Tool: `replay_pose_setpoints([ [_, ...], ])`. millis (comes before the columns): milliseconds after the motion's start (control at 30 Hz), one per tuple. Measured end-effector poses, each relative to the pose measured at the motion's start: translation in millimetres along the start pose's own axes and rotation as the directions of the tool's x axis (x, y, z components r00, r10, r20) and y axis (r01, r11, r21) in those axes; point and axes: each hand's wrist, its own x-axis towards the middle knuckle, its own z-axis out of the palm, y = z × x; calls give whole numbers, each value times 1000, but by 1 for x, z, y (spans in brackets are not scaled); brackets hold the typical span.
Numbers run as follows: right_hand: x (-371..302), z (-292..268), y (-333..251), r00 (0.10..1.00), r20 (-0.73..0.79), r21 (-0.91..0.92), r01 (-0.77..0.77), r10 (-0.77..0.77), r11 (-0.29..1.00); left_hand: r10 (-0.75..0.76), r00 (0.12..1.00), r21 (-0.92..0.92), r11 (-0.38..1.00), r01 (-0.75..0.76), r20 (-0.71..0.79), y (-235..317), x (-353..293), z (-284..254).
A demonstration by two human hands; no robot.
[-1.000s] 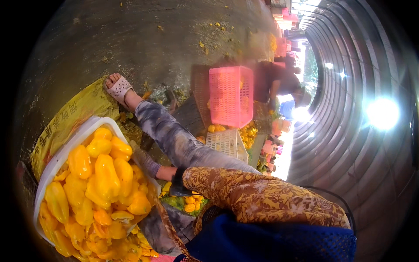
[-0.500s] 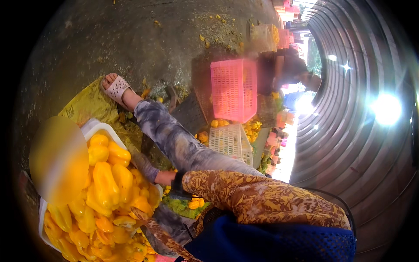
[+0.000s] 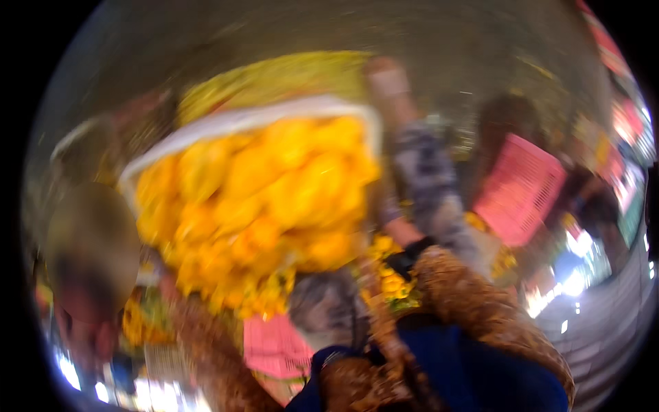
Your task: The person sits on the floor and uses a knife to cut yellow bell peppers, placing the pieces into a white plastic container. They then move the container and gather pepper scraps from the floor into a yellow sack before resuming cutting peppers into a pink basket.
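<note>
A white crate [image 3: 247,120] heaped with yellow bell peppers [image 3: 274,185] sits in front of me, smeared by motion. My right hand [image 3: 390,206], in what seems a greyish glove, lies along the crate's right side, below a black wrist band [image 3: 410,257]. Its fingers are hidden or blurred. My left hand [image 3: 156,266] is by the crate's lower left side, at the end of a brown patterned sleeve, and its fingers do not show clearly. Whether either hand grips the crate I cannot tell.
Beyond the crate lies a yellow sack [image 3: 281,79] on wet floor. A pink basket [image 3: 522,189] stands to the right, near another person [image 3: 594,213]. A second pink basket [image 3: 274,347] is close to my legs. Loose yellow peppers [image 3: 395,281] lie right of the crate. A blurred round shape covers the left edge.
My view has swung and turned, so the crate of peppers now appears near the middle instead of the lower left. My left sleeve has come into view. The picture is now blurred.
</note>
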Motion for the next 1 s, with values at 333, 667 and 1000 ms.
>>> replay_pose_setpoints([
  [333,-172,-155,-136,654,747,232,-424,-118,-875,-200,968,-170,970,174,-149,31,-15,14],
  [667,-200,-129,-126,668,720,506,-319,189,-801,-73,995,-294,955,49,-71,33,-66,46],
  [1000,-191,-202,-97,723,691,446,-426,1,-787,-4,999,-434,901,-14,-40,-29,-131,16],
])
